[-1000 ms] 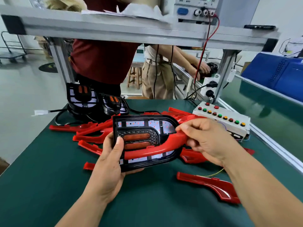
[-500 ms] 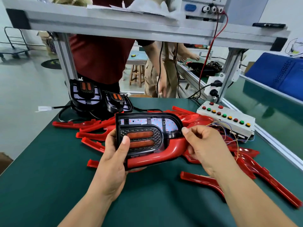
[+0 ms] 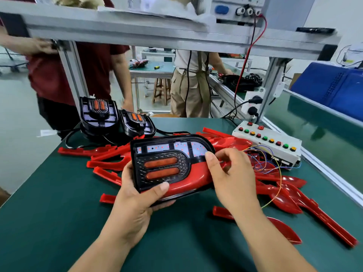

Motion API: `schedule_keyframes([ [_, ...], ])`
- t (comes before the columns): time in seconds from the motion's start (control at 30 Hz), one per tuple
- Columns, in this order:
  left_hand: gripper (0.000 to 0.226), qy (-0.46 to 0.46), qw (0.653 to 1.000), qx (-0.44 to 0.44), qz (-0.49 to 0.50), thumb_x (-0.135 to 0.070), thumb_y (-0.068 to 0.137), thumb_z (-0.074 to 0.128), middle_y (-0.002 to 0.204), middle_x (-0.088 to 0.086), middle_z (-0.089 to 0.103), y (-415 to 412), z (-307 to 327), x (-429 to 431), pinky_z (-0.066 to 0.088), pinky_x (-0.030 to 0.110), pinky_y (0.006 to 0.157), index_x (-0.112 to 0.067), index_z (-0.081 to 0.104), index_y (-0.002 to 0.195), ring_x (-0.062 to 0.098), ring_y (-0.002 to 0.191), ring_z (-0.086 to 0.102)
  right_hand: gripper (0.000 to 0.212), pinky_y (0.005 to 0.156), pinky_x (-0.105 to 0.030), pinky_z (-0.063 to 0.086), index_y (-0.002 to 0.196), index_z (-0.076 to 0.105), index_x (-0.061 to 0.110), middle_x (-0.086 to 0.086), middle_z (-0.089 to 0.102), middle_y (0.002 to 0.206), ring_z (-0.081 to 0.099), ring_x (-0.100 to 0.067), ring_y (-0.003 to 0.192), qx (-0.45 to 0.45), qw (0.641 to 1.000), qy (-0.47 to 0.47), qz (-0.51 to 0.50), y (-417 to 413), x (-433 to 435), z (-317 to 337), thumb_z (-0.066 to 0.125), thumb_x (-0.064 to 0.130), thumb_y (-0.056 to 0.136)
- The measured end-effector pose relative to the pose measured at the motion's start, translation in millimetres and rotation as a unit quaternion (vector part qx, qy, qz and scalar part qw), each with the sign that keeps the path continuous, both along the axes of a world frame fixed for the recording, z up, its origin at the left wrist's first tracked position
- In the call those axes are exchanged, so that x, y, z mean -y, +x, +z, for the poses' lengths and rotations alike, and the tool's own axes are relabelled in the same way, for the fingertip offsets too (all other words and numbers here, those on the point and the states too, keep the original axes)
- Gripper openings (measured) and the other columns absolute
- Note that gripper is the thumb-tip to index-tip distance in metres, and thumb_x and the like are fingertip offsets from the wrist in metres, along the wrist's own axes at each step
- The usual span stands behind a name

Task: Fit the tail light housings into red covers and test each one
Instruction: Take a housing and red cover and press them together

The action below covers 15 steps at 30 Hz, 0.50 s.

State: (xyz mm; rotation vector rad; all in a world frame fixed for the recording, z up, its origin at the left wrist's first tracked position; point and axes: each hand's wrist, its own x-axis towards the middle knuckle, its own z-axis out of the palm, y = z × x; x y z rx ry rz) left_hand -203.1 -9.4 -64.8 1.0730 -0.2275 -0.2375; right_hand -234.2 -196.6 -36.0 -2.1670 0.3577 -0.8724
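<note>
— What do we hold?
— Our left hand (image 3: pixel 135 205) grips the black housing (image 3: pixel 163 163), two orange bars, red cover (image 3: pixel 188 181) fitted below, above the surface (image 3: pixel 59 222); our right hand (image 3: pixel 231 179) pinches its end.
— Beyond?
— Heaped loose covers (image 3: pixel 110 165), uncountable; then two more housings (image 3: pixel 99 116).

I see one black tail light housing (image 3: pixel 181 163) held face-up, its two orange lenses (image 3: pixel 160 162) stacked, with a red cover (image 3: pixel 188 183) curving along its lower edge. Two more housings (image 3: pixel 99 114) stand propped at far left. Loose red covers (image 3: pixel 110 163) lie strewn beneath and around it.
</note>
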Motion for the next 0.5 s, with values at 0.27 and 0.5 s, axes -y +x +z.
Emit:
schedule_keyframes([
  [0.27,0.077,-0.011,0.999,0.022,-0.037,0.000,0.063,0.070,0.117,0.008,0.071,2.2,-0.1,-6.3,0.060,0.041,0.071,-0.032,0.047,0.129,0.031,0.103,0.070,0.051,0.086,-0.040,0.057,0.115,0.067,0.017,-0.012,0.071,0.114,0.069,-0.021,0.094,-0.079,0.774,0.560,0.286,-14.3,-0.8,-6.5,0.073,0.039,0.069],
  [0.5,0.081,-0.004,0.996,0.060,-0.062,0.003,0.062,0.074,0.124,0.010,0.067,3.0,-4.9,-7.5,0.056,0.041,0.090,-0.041,0.049,0.126,0.030,0.116,0.064,0.038,0.081,-0.044,0.059,0.108,0.070,0.002,-0.024,0.070,0.109,0.071,-0.029,0.092,-0.029,0.748,0.580,0.320,-14.2,1.1,-16.3,0.067,0.025,0.078],
])
